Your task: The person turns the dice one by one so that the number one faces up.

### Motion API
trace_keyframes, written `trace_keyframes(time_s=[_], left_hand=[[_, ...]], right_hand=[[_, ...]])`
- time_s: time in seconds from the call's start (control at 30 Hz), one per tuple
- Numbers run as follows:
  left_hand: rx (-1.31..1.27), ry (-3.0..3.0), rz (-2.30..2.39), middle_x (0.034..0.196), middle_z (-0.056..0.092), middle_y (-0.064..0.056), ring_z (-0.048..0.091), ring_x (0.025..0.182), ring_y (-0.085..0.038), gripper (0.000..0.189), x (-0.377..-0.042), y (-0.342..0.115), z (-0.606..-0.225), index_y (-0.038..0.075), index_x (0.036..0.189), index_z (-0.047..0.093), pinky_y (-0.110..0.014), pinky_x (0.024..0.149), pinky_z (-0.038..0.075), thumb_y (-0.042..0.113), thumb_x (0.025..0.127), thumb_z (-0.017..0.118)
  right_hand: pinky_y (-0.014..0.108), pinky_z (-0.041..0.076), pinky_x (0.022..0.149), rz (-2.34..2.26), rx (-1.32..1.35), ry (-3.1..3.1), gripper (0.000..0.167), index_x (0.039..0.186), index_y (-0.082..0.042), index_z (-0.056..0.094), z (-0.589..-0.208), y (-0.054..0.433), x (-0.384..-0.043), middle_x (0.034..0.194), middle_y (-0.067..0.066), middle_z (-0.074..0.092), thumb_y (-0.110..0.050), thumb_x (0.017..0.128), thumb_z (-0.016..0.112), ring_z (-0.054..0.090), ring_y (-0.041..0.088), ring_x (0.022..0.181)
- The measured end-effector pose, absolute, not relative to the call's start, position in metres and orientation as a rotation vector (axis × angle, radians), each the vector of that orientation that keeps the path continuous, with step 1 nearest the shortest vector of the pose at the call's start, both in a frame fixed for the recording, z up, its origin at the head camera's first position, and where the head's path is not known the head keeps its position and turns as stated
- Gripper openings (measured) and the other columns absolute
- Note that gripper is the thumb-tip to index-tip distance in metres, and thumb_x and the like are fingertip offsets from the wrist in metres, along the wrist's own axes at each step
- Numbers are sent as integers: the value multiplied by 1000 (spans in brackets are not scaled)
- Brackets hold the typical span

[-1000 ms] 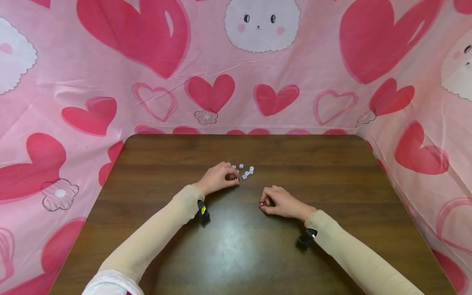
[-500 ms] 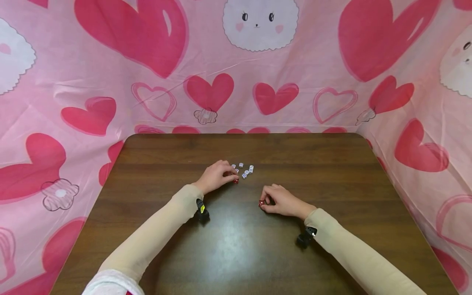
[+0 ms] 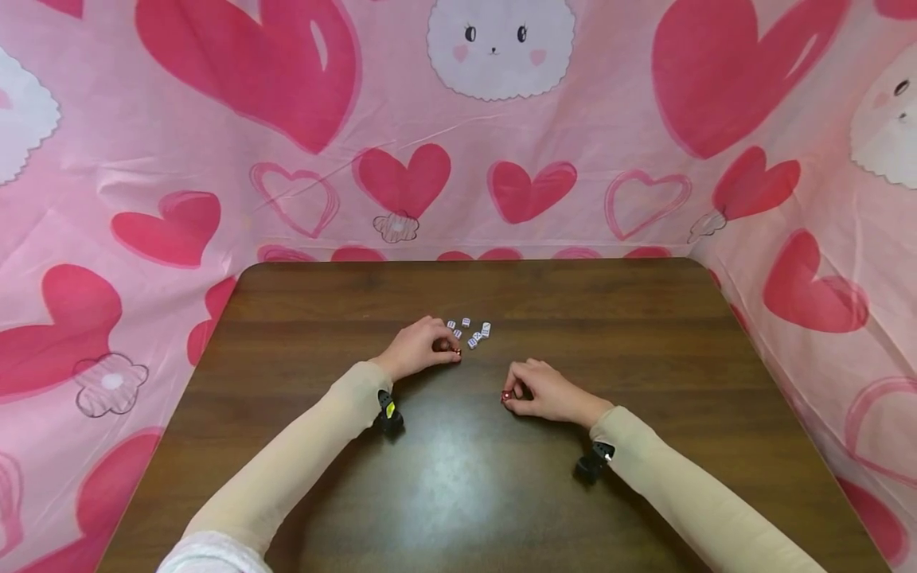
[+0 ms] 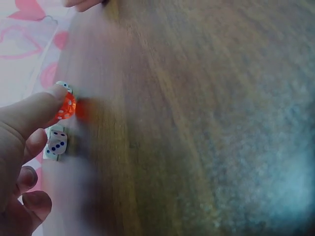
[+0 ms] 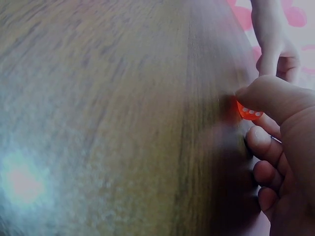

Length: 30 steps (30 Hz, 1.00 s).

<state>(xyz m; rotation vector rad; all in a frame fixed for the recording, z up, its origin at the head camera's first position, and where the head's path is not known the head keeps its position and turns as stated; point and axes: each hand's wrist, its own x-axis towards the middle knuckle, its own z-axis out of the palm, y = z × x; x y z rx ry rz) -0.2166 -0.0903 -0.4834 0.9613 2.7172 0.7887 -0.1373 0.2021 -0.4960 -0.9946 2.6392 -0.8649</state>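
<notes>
My left hand (image 3: 419, 348) pinches a translucent red die (image 3: 458, 352) between thumb and fingertips, just left of the white dice. In the left wrist view that red die (image 4: 68, 108) shows its white pips under the thumb tip. A second red die (image 3: 506, 396) is held by my right hand (image 3: 544, 391), nearer to me and to the right. The right wrist view shows this red die (image 5: 250, 112) between thumb and forefinger, with the other fingers curled. Several white dice (image 3: 478, 336) with dark pips lie loosely grouped past the left fingertips.
The brown wooden table (image 3: 573, 318) has rounded far corners. A pink cloth (image 3: 466, 199) printed with hearts hangs behind and along both sides. Black wrist cameras (image 3: 390, 418) are strapped over the beige sleeves (image 3: 286, 461).
Both hands stay nearly where they were, each with its red die. The left hand's die has turned slightly in the fingers. The whole view has shifted a little left.
</notes>
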Motion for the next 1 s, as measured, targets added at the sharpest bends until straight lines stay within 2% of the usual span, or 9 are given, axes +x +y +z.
trace_keyframes(time_s=[0.27,0.5,0.7,1.0], left_hand=[[970,2763,745,82,53,7,49,84,-12,24,-212,-88,-487,21,94,67,-33,68,42,35,88,85],[976,2787,725,83,54,7,48,83,-13,19,-213,-87,-486,23,96,71,-32,66,41,40,92,81],[1039,2796,753,86,59,9,48,84,-13,11,-211,-86,-483,25,96,77,-33,68,43,36,95,77],[1050,2781,760,78,51,8,46,78,-11,21,-211,-85,-486,22,90,67,-30,65,39,35,90,83]], right_hand=[[30,35,77,-870,-996,2627,18,96,-23,60,-498,203,-137,81,-14,52,-25,92,77,43,8,79],[31,35,80,-876,-1004,2630,17,96,-23,60,-498,204,-140,81,-15,52,-26,93,77,43,7,79],[31,35,80,-879,-971,2634,18,96,-23,60,-495,203,-141,81,-15,52,-26,92,78,44,8,80],[32,35,81,-873,-976,2618,17,97,-22,60,-495,202,-141,81,-15,52,-25,93,77,44,7,80]])
